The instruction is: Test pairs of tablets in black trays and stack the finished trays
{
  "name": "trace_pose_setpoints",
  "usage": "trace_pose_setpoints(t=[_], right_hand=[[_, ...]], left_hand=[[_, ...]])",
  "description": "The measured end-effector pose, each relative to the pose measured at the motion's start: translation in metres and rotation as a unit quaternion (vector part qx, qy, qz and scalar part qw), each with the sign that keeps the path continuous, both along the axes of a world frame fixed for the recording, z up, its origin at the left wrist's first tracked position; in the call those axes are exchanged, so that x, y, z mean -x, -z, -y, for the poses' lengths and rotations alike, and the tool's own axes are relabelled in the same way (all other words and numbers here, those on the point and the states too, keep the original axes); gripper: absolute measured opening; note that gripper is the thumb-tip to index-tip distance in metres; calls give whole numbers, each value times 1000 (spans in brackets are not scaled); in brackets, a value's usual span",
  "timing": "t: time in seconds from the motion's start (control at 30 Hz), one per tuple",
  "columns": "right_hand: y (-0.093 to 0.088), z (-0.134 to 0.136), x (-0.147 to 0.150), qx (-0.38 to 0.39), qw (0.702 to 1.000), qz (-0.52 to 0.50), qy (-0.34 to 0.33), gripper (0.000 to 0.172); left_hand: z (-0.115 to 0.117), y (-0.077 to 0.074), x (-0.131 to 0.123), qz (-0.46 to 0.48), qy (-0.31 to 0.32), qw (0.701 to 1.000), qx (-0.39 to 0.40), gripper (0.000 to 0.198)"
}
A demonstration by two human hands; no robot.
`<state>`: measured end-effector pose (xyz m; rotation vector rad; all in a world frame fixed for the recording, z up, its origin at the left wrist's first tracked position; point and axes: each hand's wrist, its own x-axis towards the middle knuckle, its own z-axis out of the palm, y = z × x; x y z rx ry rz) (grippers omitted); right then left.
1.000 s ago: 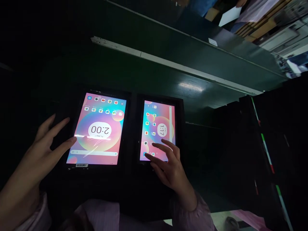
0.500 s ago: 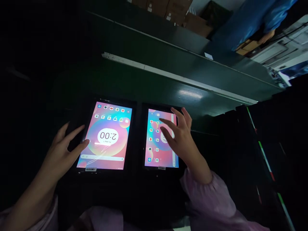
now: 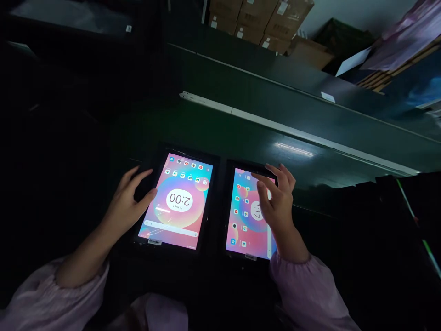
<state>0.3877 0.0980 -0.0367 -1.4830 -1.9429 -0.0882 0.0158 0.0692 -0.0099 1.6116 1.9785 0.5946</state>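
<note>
"What is my left hand doing?"

"In the head view, your left hand point(image 3: 126, 204) is hovering at the left edge of the left tablet point(image 3: 175, 200). Its fingers point(image 3: 143, 173) are spreading apart and clamping nothing, and one is reaching the tablet's dark border. That screen is showing a 2:00 clock, upside down to you."

"And the right?"

"Your right hand point(image 3: 279, 207) is arching over the upper part of the right tablet point(image 3: 248, 214), its fingers point(image 3: 272, 177) curling but apart, not clamped on anything. I cannot tell whether they are touching the glass. That screen is showing 1:17, turned sideways. The two tablets are lying just beside each other in a black holder point(image 3: 218, 207)."

"What's around them?"

"A dark green bench point(image 3: 241, 142) is stretching beyond the tablets, and a band of it is separating them from a white strip point(image 3: 275, 125) running across it. Past its far edge, cardboard cartons point(image 3: 258, 23) are standing in a stack. To your right, black panels point(image 3: 406, 202) are rising in a stack beside the bench, well apart from your right hand. Pink sleeves point(image 3: 310, 294) are gathering at both your wrists."
</note>
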Motion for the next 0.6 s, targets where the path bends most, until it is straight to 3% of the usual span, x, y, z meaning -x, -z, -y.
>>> trace_pose_setpoints(t=[0.1,0.17,0.3,0.4,0.6], right_hand=[[-1,-4,1,-34,999,-10,-12,31],[-2,-6,-1,-54,998,-15,-10,30],[-4,-9,-8,-73,997,-17,2,30],[-4,-11,-11,-87,996,-22,16,30],[-7,-15,-3,-51,999,-14,-2,32]], left_hand=[[-40,-4,-16,-57,110,991,-49,56],[-73,-6,-35,-97,186,977,-27,60],[-124,-3,-73,-103,258,960,-23,74],[-137,3,-85,-112,275,955,-25,73],[-138,8,-84,-129,269,954,-30,69]])
